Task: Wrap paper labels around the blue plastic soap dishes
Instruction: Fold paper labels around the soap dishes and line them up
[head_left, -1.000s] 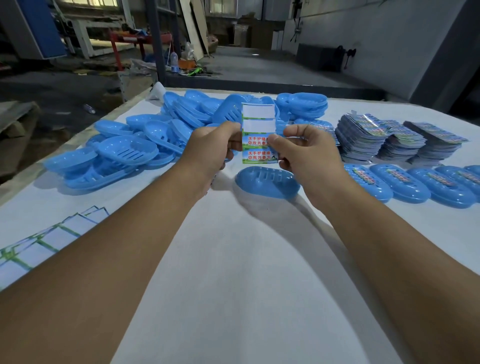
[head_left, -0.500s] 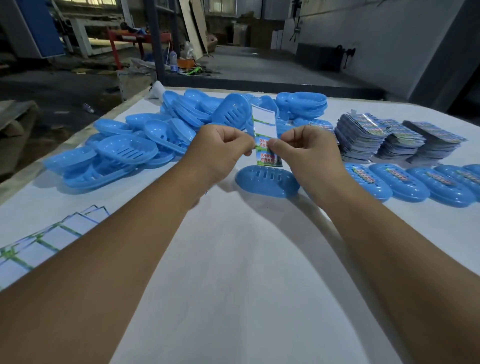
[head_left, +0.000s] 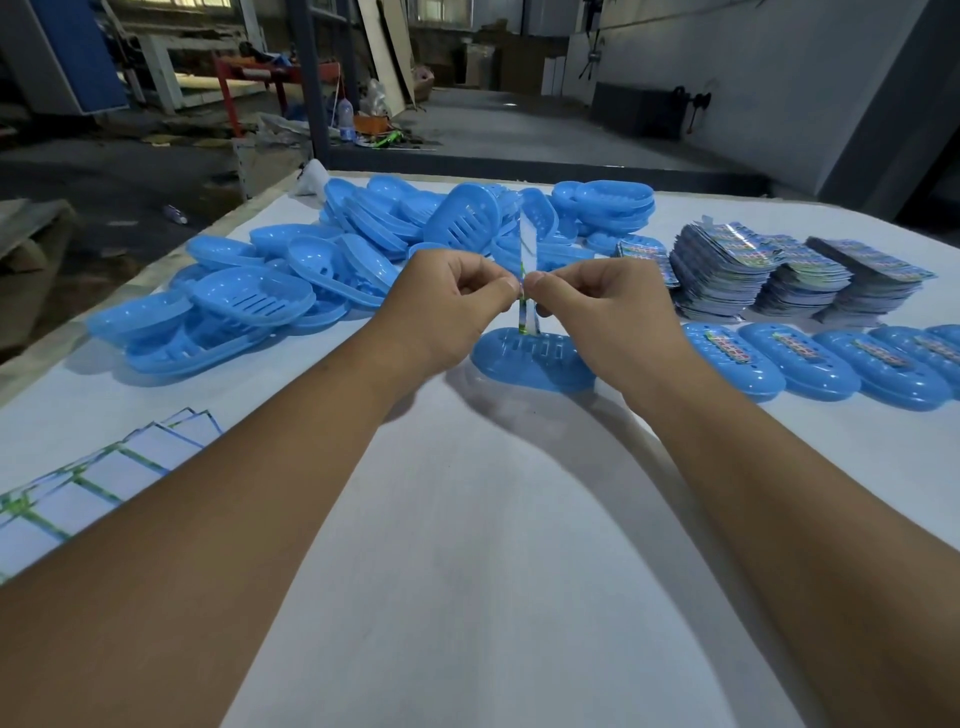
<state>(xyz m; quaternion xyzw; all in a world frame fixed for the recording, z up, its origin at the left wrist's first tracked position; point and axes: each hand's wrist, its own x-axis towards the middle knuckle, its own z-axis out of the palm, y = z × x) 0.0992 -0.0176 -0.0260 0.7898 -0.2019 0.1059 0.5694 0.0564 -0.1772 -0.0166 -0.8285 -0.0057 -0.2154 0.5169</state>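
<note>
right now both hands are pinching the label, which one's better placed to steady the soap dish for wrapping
Probably the right hand: it hovers directly over the upturned soap dish, while the left hand sits off its left end. Both pinch the label.

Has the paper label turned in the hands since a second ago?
Yes. The paper label has swung from face-on to edge-on, pinched by left hand and right hand above the unmoved soap dish.

The dishes (head_left: 249, 306) are smooth blue plastic with a soft sheen. The label (head_left: 525, 244) is thin glossy paper. The stacked labels (head_left: 727, 270) glint like foil. The table (head_left: 493, 545) is matt white.
</note>
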